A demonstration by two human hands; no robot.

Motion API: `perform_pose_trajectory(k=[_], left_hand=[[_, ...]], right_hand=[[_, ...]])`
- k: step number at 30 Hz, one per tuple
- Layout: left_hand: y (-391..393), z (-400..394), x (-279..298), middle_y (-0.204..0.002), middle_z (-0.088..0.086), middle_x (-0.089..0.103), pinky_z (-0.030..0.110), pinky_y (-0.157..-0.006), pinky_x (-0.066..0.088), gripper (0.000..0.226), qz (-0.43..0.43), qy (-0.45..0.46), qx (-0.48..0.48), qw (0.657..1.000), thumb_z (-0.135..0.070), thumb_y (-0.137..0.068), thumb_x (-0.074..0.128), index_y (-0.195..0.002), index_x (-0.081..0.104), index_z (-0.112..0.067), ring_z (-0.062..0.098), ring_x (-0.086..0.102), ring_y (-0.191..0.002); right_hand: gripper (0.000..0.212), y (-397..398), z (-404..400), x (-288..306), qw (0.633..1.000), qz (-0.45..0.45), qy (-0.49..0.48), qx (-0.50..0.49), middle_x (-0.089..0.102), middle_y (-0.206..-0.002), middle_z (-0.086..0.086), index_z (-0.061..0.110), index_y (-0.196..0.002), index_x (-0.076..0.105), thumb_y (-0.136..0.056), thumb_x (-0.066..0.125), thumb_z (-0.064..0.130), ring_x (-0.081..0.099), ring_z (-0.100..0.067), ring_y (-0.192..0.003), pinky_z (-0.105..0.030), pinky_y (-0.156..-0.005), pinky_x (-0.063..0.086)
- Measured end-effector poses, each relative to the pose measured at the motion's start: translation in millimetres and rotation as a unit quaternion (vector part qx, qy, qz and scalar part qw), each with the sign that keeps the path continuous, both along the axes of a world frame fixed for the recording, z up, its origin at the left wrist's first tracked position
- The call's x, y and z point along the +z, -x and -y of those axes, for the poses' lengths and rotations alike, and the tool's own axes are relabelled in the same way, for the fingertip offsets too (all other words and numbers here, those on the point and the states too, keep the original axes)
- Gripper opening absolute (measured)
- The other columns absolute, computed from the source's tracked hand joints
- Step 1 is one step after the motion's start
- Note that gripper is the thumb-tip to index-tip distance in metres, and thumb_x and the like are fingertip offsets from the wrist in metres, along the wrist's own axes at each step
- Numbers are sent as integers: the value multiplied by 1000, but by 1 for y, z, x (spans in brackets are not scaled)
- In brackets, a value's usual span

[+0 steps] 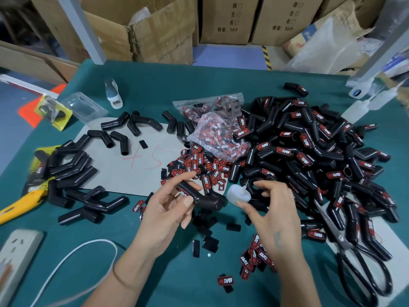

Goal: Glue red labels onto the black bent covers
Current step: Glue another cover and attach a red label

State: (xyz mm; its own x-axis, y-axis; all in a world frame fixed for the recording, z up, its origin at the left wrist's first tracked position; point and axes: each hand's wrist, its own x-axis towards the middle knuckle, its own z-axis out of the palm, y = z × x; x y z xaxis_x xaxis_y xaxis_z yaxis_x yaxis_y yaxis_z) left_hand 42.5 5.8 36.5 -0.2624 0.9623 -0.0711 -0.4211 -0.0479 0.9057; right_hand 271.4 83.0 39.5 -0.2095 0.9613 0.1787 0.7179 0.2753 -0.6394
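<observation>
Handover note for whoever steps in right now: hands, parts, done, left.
Left hand holds one black bent cover above the table; a label seems to be on it already, print blurred.
Right hand pinches the small white glue bottle, tip toward the cover.
Loose red labels lie mid-table beside their plastic bags; more sit near the right wrist.
Done: the big pile of labelled covers on the right.
Left: the unlabelled covers on the left, on and around the grey sheet.
Scissors lie at far right.
</observation>
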Motion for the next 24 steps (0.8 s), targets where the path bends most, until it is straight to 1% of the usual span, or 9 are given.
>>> perform_pose_trajectory(k=[3, 5, 7, 9, 11, 14, 16, 20, 24], left_hand=[[1, -1, -1, -101, 19, 56, 18, -49, 42, 51, 18, 4, -2, 1000, -18, -85, 83, -134, 71, -26, 13, 43, -55], [2, -1, -2, -103, 18, 51, 18, -49, 43, 53, 21, 6, -3, 1000, -19, -86, 80, -137, 69, -26, 12, 44, -55], [2, 0, -4, -107, 20, 49, 18, -50, 43, 55, 25, 6, -3, 1000, -21, -86, 77, -140, 68, -26, 12, 44, -54], [2, -1, -5, -106, 19, 49, 18, -50, 44, 57, 27, 5, 0, 1000, -23, -86, 81, -141, 67, -25, 12, 45, -54], [2, -2, -5, -99, 14, 52, 18, -50, 44, 61, 24, 3, 6, 1000, -29, -83, 87, -141, 66, -25, 12, 45, -54], [3, -3, -6, -87, 6, 59, 17, -49, 44, 58, 32, 5, 23, 999, -24, -84, 82, -140, 67, -25, 10, 47, -54], [4, -3, -6, -80, 0, 58, 16, -49, 44, 55, 37, 1, 30, 999, -21, -86, 78, -140, 68, -26, 9, 47, -55], [3, -5, -6, -82, -1, 63, 16, -48, 44, 51, 37, -2, 72, 997, -11, -88, 76, -137, 69, -25, 7, 47, -54], [2, -9, -6, -91, -5, 70, 16, -49, 44, 46, 44, -10, 123, 991, -6, -91, 66, -134, 71, -23, 7, 48, -56]], right_hand=[[33, 3, -1, -9, 995, 91, -13, 33, 53, -115, 25, 37, -118, 57, -90, 68, 50, 46, -10, -112, -28, -72, 41], [23, 7, 0, -9, 996, 83, 0, 34, 56, -108, 27, 37, -113, 59, -93, 60, 49, 46, -10, -109, -30, -69, 42], [16, 9, 0, -7, 998, 44, 16, 30, 52, -106, 37, 44, -111, 56, -95, 57, 47, 50, -9, -107, -34, -76, 48], [20, 9, 1, -5, 996, -48, 78, 5, 49, -115, 43, 56, -109, 50, -97, 60, 43, 54, -2, -108, -35, -84, 49], [24, 9, 5, 0, 970, -199, 138, 1, 61, -121, 32, 58, -110, 53, -98, 64, 40, 60, 1, -114, -34, -91, 52], [27, 8, 13, 12, 892, -408, 180, 77, 71, -121, -3, 35, -125, 60, -100, 61, 44, 70, -26, -112, -42, -90, 59], [32, 8, 18, 19, 860, -452, 197, 129, 73, -112, -14, 26, -128, 62, -101, 59, 42, 74, -36, -103, -40, -85, 61], [25, 10, 23, 27, 905, -389, 138, 104, 70, -106, -3, 32, -117, 72, -92, 66, 34, 75, -26, -74, -30, -64, 61], [31, 9, 32, 26, 947, -306, 71, 65, 71, -105, 7, 46, -109, 65, -80, 76, 42, 75, -27, -81, -49, -63, 60]])
